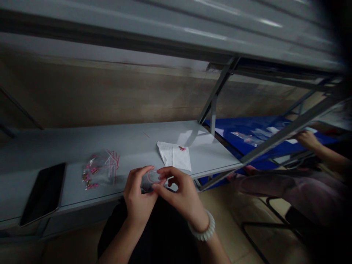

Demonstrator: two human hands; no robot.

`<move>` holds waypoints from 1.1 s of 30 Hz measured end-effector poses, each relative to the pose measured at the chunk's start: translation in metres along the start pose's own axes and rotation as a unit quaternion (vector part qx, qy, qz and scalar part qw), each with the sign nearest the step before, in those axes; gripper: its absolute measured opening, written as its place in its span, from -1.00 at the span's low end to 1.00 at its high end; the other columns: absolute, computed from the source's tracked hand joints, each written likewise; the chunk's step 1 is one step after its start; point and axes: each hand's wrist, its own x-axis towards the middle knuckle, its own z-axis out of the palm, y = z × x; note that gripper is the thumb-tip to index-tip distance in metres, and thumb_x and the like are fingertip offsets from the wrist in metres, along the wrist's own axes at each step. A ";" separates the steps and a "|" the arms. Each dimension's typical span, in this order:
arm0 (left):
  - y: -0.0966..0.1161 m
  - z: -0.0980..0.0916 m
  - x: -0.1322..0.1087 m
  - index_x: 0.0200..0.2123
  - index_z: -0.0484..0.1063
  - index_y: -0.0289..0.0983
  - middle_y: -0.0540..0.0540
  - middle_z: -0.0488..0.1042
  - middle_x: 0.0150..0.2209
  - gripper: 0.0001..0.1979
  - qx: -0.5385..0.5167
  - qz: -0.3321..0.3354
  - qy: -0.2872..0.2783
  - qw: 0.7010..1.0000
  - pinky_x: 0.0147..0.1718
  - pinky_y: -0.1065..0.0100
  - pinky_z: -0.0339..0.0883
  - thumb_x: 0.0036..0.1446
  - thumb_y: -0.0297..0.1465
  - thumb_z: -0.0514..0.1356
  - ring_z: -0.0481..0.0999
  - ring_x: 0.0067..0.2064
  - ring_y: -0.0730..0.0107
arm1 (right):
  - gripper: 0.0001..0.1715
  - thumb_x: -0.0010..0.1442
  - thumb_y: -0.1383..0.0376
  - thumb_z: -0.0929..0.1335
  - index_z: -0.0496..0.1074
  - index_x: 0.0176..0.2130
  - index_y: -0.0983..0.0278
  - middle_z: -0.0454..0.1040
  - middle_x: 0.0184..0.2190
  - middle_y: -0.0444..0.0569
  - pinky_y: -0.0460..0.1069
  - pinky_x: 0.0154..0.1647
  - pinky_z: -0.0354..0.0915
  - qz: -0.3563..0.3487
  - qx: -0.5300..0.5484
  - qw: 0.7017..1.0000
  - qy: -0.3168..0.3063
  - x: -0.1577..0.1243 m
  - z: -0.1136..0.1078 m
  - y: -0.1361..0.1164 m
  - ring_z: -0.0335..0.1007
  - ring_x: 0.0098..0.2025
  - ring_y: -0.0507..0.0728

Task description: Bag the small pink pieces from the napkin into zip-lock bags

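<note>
- Grey, smooth sheet metal makes up the bench [123,139], which runs under a flat upper shelf [165,33] of the same dull grey. A slanted angle-iron brace [217,90] joins the two at the bench's right end.
- The left hand [137,198] and the right hand [178,194] meet just off the bench's front edge, above a dark lap.
- Between them is a small clear bag [151,179] of thin, glossy plastic with a curved pink line across it. Both hands are closed on it, thumbs and forefingers pinching its upper edge from either side. What is inside it is too small to tell.
- A white bracelet [205,229] of rounded, ribbed beads circles the right wrist.
- A loose heap of clear bags [100,168] lies on the bench left of the hands. They are crinkled, have red seal strips and hold small pink pieces.
- A creased white paper sheet [176,156] lies flat on the bench just behind the hands, one corner folded, with a few tiny pink pieces [182,148] near its far edge.
- A flat, black, glossy tablet [44,192] with rounded corners rests at the bench's left, well apart from the bag.
- Further right sits a blue surface [233,132], where a co-worker's hand [306,139] rests by pale, blurred items.
</note>
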 end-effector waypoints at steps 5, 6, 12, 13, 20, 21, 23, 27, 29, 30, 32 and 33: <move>-0.004 -0.007 0.004 0.05 0.30 -0.20 -0.17 0.48 -0.07 -0.39 -0.022 -0.045 -0.041 0.998 -0.04 0.15 0.34 -0.10 -0.35 0.39 0.48 -0.07 0.17 | -0.85 0.02 0.27 0.43 0.50 -0.34 0.30 0.47 -0.44 -0.07 -0.06 -0.38 0.26 0.042 0.138 0.989 -0.023 0.016 0.003 0.012 0.36 -0.39 0.03; -0.007 -0.010 0.005 0.12 0.24 -0.19 -0.19 0.46 -0.03 -0.27 -0.056 -0.081 -0.056 0.994 -0.02 0.12 0.34 -0.15 -0.31 0.41 0.48 -0.06 0.16 | -0.84 0.01 0.27 0.44 0.51 -0.36 0.30 0.46 -0.45 -0.09 -0.07 -0.39 0.25 0.051 0.176 0.983 -0.026 0.021 0.001 0.015 0.34 -0.41 0.02; -0.031 -0.028 0.006 0.05 0.32 -0.28 -0.21 0.56 -0.12 -0.48 -0.323 -0.382 -0.173 0.849 -0.15 0.23 0.41 0.06 -0.17 0.25 0.58 -0.18 0.21 | -0.75 -0.11 0.24 0.52 0.54 -0.38 0.31 0.40 -0.54 -0.15 -0.12 -0.47 0.22 0.157 0.363 0.917 -0.061 0.040 -0.002 0.034 0.26 -0.50 -0.06; -0.033 -0.029 0.005 0.00 0.37 -0.30 -0.21 0.57 -0.16 -0.51 -0.332 -0.399 -0.180 0.836 -0.16 0.26 0.41 0.04 -0.18 0.27 0.59 -0.19 0.21 | -0.74 -0.13 0.25 0.53 0.55 -0.38 0.31 0.40 -0.53 -0.14 -0.12 -0.47 0.23 0.168 0.375 0.910 -0.059 0.041 -0.001 0.036 0.27 -0.49 -0.06; -0.041 -0.027 -0.002 -0.13 0.42 -0.35 -0.21 0.61 -0.24 -0.56 -0.338 -0.406 -0.138 0.838 -0.22 0.29 0.46 -0.04 -0.22 0.35 0.61 -0.26 0.25 | -0.73 -0.16 0.28 0.54 0.58 -0.36 0.30 0.45 -0.50 -0.12 -0.12 -0.45 0.28 0.191 0.413 0.890 -0.029 0.042 0.006 0.042 0.30 -0.47 -0.05; -0.042 -0.027 -0.003 -0.13 0.42 -0.35 -0.22 0.61 -0.24 -0.55 -0.339 -0.407 -0.135 0.837 -0.23 0.28 0.47 -0.04 -0.22 0.35 0.61 -0.26 0.25 | -0.73 -0.17 0.28 0.55 0.59 -0.37 0.30 0.45 -0.50 -0.13 -0.12 -0.44 0.29 0.194 0.416 0.888 -0.020 0.042 0.007 0.042 0.30 -0.46 -0.05; -0.042 -0.027 -0.003 -0.11 0.41 -0.35 -0.22 0.61 -0.23 -0.55 -0.340 -0.407 -0.138 0.837 -0.23 0.28 0.47 -0.04 -0.22 0.35 0.61 -0.26 0.25 | -0.71 -0.19 0.29 0.55 0.59 -0.36 0.31 0.45 -0.49 -0.13 -0.13 -0.43 0.29 0.198 0.423 0.884 -0.003 0.042 0.008 0.042 0.30 -0.45 -0.06; -0.038 -0.027 -0.003 -0.10 0.39 -0.34 -0.21 0.61 -0.25 -0.54 -0.337 -0.401 -0.139 0.841 -0.25 0.30 0.48 -0.03 -0.23 0.35 0.62 -0.28 0.25 | -0.60 -0.20 0.29 0.56 0.58 -0.27 0.29 0.45 -0.50 -0.14 -0.13 -0.44 0.28 0.186 0.418 0.888 0.037 0.043 0.011 0.043 0.28 -0.49 -0.08; -0.036 -0.027 -0.004 -0.08 0.38 -0.33 -0.19 0.60 -0.26 -0.52 -0.332 -0.396 -0.136 0.846 -0.27 0.31 0.48 -0.04 -0.23 0.35 0.61 -0.27 0.25 | -0.56 -0.20 0.28 0.56 0.57 -0.23 0.28 0.44 -0.51 -0.15 -0.12 -0.46 0.27 0.174 0.407 0.895 0.062 0.042 0.013 0.042 0.26 -0.51 -0.08; -0.036 -0.028 -0.004 -0.07 0.38 -0.32 -0.18 0.60 -0.25 -0.51 -0.327 -0.391 -0.139 0.849 -0.28 0.32 0.48 -0.04 -0.23 0.35 0.61 -0.27 0.25 | -0.55 -0.20 0.28 0.55 0.56 -0.22 0.28 0.43 -0.52 -0.16 -0.12 -0.46 0.27 0.168 0.402 0.897 0.071 0.042 0.013 0.042 0.26 -0.51 -0.08; -0.036 -0.030 -0.003 -0.05 0.38 -0.30 -0.19 0.57 -0.19 -0.52 -0.311 -0.372 -0.158 0.860 -0.27 0.30 0.48 -0.01 -0.20 0.32 0.61 -0.24 0.24 | -0.55 -0.19 0.28 0.55 0.55 -0.22 0.28 0.42 -0.52 -0.16 -0.11 -0.47 0.27 0.150 0.396 0.902 0.078 0.041 0.014 0.041 0.26 -0.51 -0.07; -0.037 -0.031 -0.001 -0.05 0.39 -0.29 -0.21 0.56 -0.14 -0.54 -0.297 -0.357 -0.166 0.870 -0.22 0.28 0.47 0.01 -0.19 0.30 0.60 -0.19 0.22 | -0.56 -0.19 0.28 0.54 0.55 -0.22 0.28 0.42 -0.52 -0.17 -0.10 -0.47 0.26 0.138 0.392 0.907 0.074 0.041 0.014 0.040 0.25 -0.52 -0.07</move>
